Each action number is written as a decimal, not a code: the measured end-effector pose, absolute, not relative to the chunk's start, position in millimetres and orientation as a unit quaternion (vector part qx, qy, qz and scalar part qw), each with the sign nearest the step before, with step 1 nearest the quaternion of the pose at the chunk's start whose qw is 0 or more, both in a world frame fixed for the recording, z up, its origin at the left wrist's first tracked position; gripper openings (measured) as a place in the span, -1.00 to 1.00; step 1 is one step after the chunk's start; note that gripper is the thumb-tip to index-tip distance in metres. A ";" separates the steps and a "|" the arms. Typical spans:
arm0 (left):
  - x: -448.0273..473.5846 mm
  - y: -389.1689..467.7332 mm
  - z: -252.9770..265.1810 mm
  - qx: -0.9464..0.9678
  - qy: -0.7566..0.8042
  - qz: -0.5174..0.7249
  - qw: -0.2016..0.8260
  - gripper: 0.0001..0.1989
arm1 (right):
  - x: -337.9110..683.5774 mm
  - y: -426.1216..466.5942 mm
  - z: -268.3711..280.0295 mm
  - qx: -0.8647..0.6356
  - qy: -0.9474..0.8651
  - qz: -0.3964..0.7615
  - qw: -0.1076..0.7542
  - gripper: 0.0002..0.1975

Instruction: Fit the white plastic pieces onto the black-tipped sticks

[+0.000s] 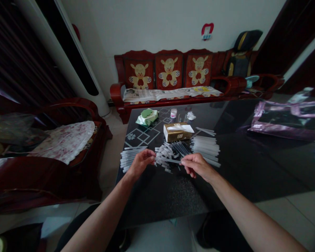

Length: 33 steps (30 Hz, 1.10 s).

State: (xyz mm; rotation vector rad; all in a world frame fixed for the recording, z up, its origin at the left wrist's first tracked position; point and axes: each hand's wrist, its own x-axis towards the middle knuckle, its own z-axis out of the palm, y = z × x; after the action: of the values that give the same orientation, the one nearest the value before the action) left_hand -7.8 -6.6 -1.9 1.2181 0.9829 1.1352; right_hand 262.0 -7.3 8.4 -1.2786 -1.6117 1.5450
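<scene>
A thin translucent plastic tube [169, 160] spans the space between my hands, above the dark table. My right hand [196, 164] pinches its right end. At the other end, the fingertips of my left hand [142, 161] are closed; whether a small cap sits between them is too small to tell. Behind the tube lies a heap of short whitish plastic caps [165, 150], with a bundle of thin dark sticks [181, 147] beside it. Capped tubes [131, 156] lie in a row by my left hand. Past my right hand spreads a pile of whitish tubes [205, 148].
A gold tissue box [178, 135] stands behind the heap. Farther back are a green wipes pack [147, 117], a small white cup [173, 113] and crumpled tissue [191, 116]. A purple-edged bag [259, 129] rests on the right of the glossy table [173, 199]. A wooden sofa [147, 101] stands beyond.
</scene>
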 end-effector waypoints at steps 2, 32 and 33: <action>-6.9 -6.6 -2.0 0.518 0.414 0.482 0.573 -0.74 | 261.2 -7.3 8.5 -0.479 -0.604 0.573 0.278 -0.72; 10.7 -16.2 -4.7 0.243 0.288 0.409 0.831 -0.33 | 201.8 -33.4 13.0 -0.404 -0.780 0.381 0.287 -0.73; 10.6 -16.8 -5.3 0.249 0.286 0.409 0.830 -0.39 | 202.5 -33.6 13.4 -0.402 -0.781 0.379 0.290 -0.74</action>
State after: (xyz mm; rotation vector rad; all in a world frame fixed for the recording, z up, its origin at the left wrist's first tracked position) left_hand 10.6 -16.8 -5.3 0.5290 0.6077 0.8688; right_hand 202.5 -33.6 13.4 -1.0732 -2.0848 1.0119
